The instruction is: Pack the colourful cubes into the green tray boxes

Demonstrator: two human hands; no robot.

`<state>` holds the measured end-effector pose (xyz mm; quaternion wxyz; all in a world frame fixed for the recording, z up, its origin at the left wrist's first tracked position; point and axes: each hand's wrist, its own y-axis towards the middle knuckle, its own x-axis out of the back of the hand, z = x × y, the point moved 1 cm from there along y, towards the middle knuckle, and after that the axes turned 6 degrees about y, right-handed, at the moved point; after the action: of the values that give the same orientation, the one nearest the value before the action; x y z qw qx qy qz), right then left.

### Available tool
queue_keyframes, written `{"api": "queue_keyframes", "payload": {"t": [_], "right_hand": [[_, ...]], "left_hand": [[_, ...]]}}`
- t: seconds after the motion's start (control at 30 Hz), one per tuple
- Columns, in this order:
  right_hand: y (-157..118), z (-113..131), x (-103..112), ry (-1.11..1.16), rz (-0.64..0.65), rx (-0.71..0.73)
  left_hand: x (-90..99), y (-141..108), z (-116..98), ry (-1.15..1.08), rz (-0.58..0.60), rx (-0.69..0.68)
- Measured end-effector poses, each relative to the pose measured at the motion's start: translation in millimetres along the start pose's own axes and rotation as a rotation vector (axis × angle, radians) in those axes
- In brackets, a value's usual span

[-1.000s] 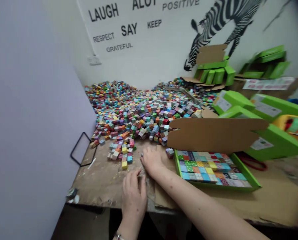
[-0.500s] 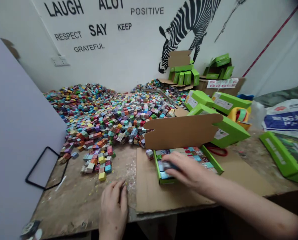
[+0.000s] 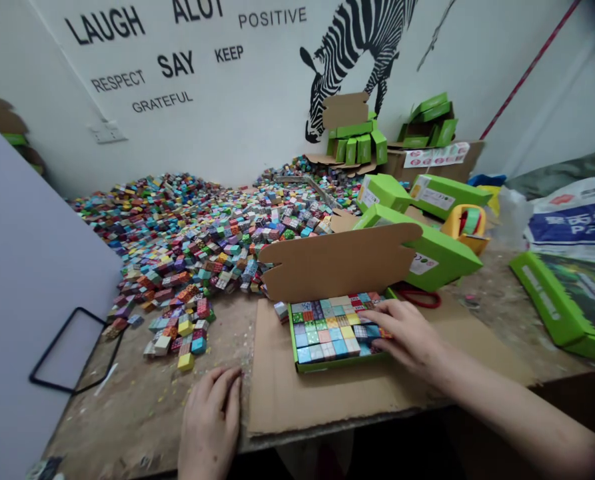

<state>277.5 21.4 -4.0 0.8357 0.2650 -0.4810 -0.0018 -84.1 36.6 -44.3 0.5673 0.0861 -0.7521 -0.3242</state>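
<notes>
My right hand [image 3: 410, 337] is over the right part of an open green box [image 3: 327, 365]. Its thumb and fingers close around a dark blue cube [image 3: 373, 331] level with the packed rows. Patterned cubes [image 3: 327, 323] in many colours fill the box's left and middle; my fingers hide part of the right side. The brown lid [image 3: 340, 263] stands raised at the back. My left hand [image 3: 211, 417] lies palm down at the table's front edge, left of the cardboard sheet [image 3: 287, 407], its fingers loosely stretched and holding nothing visible.
A large heap of small cubes [image 3: 217, 247] covers the back of the table. One loose cube [image 3: 281, 312] touches the box's left corner. Green boxes [image 3: 437, 260], a yellow tape dispenser [image 3: 464, 227] and a black wire frame [image 3: 52, 380] stand around.
My right hand has moved from the box's left side to its right side, uncovering the packed cubes. My left hand stays at the table edge. The view has shifted slightly.
</notes>
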Motion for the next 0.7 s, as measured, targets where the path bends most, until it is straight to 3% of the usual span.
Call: {"api": "queue_keyframes", "payload": {"t": [0.1, 0.2, 0.33, 0.43, 0.57, 0.7], "right_hand": [[-9, -4, 12, 0.041, -0.048, -0.052], [-13, -8, 21, 0.054, 0.023, -0.161], [-8, -14, 18, 0.056, 0.164, -0.264], [-1, -19, 14, 0.034, 0.166, -0.217], [2, -20, 11, 0.029, 0.130, -0.104], [-8, -26, 6, 0.069, 0.099, -0.059]], "left_hand": [[6.3, 5, -8, 0.000, -0.043, -0.053], [13.9, 21, -35, -0.051, -0.050, -0.142], [8.5, 50, -93, -0.145, 0.117, -0.391], [-5.3, 65, -126, -0.121, 0.268, -0.515], [-13.6, 70, -144, -0.103, 0.448, -0.463], [-6.2, 64, -148, -0.133, 0.469, -0.410]]}}
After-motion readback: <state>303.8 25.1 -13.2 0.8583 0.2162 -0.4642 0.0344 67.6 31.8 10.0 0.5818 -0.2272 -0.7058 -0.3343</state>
